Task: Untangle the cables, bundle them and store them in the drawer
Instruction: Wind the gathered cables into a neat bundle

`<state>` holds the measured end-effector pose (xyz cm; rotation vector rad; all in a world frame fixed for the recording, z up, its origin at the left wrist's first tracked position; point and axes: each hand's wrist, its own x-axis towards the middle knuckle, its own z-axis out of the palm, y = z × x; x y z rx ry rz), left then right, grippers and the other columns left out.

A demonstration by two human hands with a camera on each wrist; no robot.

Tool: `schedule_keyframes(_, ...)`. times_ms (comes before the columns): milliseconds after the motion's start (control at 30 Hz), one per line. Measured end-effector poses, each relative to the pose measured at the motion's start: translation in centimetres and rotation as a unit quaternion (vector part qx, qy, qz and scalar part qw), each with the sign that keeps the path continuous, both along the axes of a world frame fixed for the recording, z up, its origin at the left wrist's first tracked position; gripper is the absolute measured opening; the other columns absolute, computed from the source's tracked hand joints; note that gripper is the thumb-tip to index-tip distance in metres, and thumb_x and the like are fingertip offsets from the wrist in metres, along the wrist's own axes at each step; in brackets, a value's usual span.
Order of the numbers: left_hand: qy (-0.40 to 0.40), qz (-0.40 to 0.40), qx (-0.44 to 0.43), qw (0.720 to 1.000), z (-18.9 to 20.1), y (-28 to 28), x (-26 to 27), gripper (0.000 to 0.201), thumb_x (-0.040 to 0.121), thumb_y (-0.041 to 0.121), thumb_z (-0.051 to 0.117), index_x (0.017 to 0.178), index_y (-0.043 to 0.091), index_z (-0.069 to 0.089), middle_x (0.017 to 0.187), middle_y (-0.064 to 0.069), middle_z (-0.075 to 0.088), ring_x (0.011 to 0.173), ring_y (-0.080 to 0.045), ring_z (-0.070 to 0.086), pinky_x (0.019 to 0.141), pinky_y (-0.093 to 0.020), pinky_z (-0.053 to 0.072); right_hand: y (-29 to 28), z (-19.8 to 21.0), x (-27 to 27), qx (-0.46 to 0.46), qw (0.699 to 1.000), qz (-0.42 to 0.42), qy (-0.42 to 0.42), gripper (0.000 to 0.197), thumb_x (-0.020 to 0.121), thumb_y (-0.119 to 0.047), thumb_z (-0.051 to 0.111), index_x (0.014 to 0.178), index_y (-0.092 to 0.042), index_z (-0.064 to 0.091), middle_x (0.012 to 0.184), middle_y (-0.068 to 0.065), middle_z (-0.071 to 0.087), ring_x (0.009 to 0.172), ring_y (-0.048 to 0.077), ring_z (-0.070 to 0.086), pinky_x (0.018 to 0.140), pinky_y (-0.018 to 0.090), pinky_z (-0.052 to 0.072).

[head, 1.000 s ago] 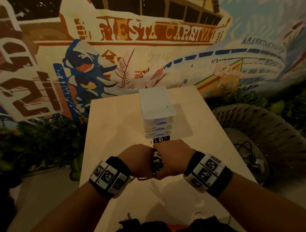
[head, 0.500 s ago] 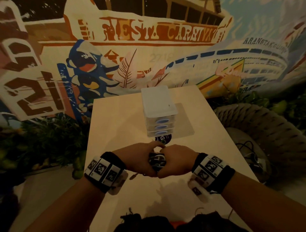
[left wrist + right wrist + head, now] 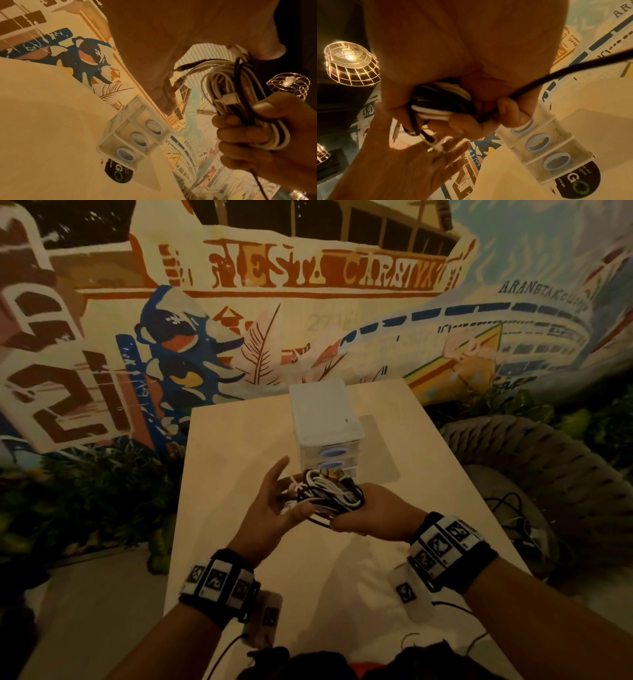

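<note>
Head view: right hand clamps the coiled cables, held above the table just before the drawers, all closed. Left hand is spread beside them. Bundling looks complete; next, open a drawer.

Painted wall mural, wicker chair, caged lamp, round black sticker.

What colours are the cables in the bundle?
White and black cable bundle, clearest in the left wrist view.
</note>
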<state>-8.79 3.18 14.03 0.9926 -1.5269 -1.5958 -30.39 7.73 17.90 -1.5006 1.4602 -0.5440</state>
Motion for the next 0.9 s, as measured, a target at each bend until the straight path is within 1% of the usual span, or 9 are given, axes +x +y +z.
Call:
schedule_keyframes(133,-0.042,0.002,0.054,0.998,-1.2,-0.1,1.0,0.107,0.047,0.084,0.078,0.138,0.037,0.048,0.115,0.016,0.072,0.116,-0.011,0.065,0.093,-0.033,0.056,0.0,-0.1,-0.3,-0.005,0.997,-0.064,-0.045,0.021,0.084,-0.016,0.077,0.070,-0.029,0.068,0.051,-0.010,0.059,0.050,0.003,0.052,0.055,0.021,0.042)
schedule_keyframes(267,-0.120,-0.165,0.066,0.977,-0.6,0.2,0.9,0.094,0.060,0.093,0.059,0.128,0.027,0.065,0.120,0.006,0.073,0.113,-0.013,0.067,0.100,-0.041,0.054,-0.4,-0.2,0.0,-0.006,0.989,-0.100,-0.105,0.014,0.084,-0.011,0.076,0.072,-0.012,0.069,0.054,0.000,0.057,0.053,0.013,0.052,0.056,0.027,0.044)
schedule_keyframes(367,-0.074,-0.179,0.048,0.980,0.7,0.3,-0.8,0.086,0.067,0.082,0.067,0.125,0.019,0.066,0.123,-0.001,0.071,0.117,-0.020,0.065,0.100,-0.042,0.054,-0.2,-0.3,1.0,-0.001,0.988,-0.060,-0.144,0.004,0.084,-0.007,0.075,0.082,-0.009,0.073,0.065,0.014,0.062,0.063,0.021,0.056,0.063,0.037,0.045)
schedule_keyframes(433,-0.018,-0.175,0.041,0.983,1.6,0.1,-1.7,0.072,0.071,0.069,0.076,0.115,0.012,0.071,0.113,-0.012,0.074,0.108,-0.029,0.069,0.092,-0.041,0.056,0.1,-0.1,1.8,-0.001,0.987,-0.009,-0.158,0.005,0.089,-0.015,0.073,0.093,-0.013,0.073,0.082,0.021,0.069,0.073,0.022,0.060,0.068,0.038,0.049)
schedule_keyframes(567,0.044,-0.175,0.040,0.983,2.6,-0.2,-2.0,0.050,0.076,0.053,0.082,0.097,0.008,0.077,0.093,-0.031,0.071,0.083,-0.038,0.072,0.077,-0.047,0.059,0.3,1.1,2.5,0.017,0.984,0.054,-0.172,0.027,0.095,-0.005,0.066,0.089,-0.031,0.064,0.064,-0.010,0.065,0.059,0.008,0.055,0.060,0.024,0.048)
schedule_keyframes(667,0.072,-0.174,0.038,0.981,3.0,0.3,-2.2,0.044,0.077,0.048,0.083,0.096,0.009,0.077,0.098,-0.044,0.063,0.081,-0.051,0.067,0.080,-0.064,0.055,0.2,2.0,2.6,0.017,0.981,0.097,-0.169,0.033,0.095,0.004,0.062,0.099,-0.028,0.058,0.072,-0.008,0.061,0.057,0.001,0.053,0.057,0.018,0.046)
schedule_keyframes(800,0.060,-0.170,0.037,0.983,3.6,0.0,-2.2,0.043,0.083,0.042,0.080,0.108,0.009,0.071,0.100,-0.039,0.066,0.078,-0.049,0.070,0.075,-0.068,0.055,-0.1,2.1,2.5,0.021,0.980,0.114,-0.162,0.033,0.096,-0.004,0.064,0.112,-0.031,0.054,0.083,0.000,0.059,0.066,0.010,0.056,0.060,0.022,0.049)
schedule_keyframes(867,0.062,-0.189,0.052,0.979,3.8,-0.3,-2.0,0.038,0.089,0.026,0.074,0.125,0.020,0.066,0.104,-0.030,0.068,0.078,-0.051,0.070,0.072,-0.061,0.059,-0.1,1.6,2.6,0.034,0.976,0.133,-0.171,0.030,0.097,-0.006,0.064,0.120,-0.023,0.057,0.087,0.004,0.059,0.074,0.020,0.056,0.064,0.026,0.049)
schedule_keyframes(900,0.056,-0.199,0.054,0.977,4.0,-0.4,-2.0,0.035,0.088,0.021,0.072,0.123,0.024,0.067,0.100,-0.024,0.071,0.075,-0.050,0.070,0.068,-0.055,0.060,0.0,1.3,2.7,0.033,0.973,0.144,-0.179,0.030,0.096,-0.006,0.063,0.120,-0.024,0.059,0.086,0.003,0.060,0.074,0.022,0.056,0.064,0.027,0.050)
